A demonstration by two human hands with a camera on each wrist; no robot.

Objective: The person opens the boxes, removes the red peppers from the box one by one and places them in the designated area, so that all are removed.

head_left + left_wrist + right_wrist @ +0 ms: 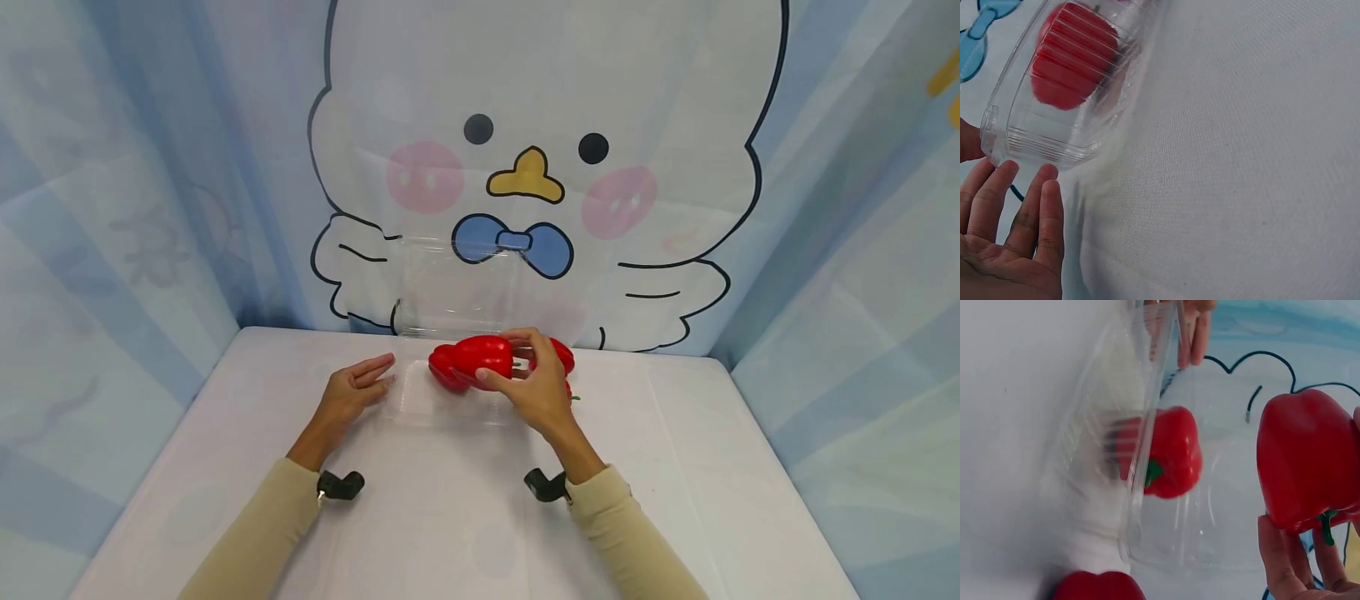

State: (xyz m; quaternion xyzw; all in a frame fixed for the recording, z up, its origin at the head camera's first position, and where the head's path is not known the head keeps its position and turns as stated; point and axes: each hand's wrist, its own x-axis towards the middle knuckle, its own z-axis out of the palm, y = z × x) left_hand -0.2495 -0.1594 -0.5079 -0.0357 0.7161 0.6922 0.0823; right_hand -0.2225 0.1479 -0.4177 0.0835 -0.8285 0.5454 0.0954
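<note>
My right hand [543, 396] holds a red bell pepper [483, 357] by its stem end, with the green stem [1327, 528] showing in the right wrist view. The pepper is raised over a clear plastic clamshell box [427, 414], whose lid [457, 292] stands up at the back. Inside the box lies a second red bell pepper [1179, 453], partly hidden behind the held one in the head view. At the box's left end is my left hand [352, 393], fingers extended and fingertips [1047, 172] right at the plastic wall.
To the right of the box, two more red bell peppers lie on the white table [420, 517]: one at the back [562, 355] and one [569, 390] mostly hidden by my right hand. A printed curtain [660, 317] hangs just behind the table.
</note>
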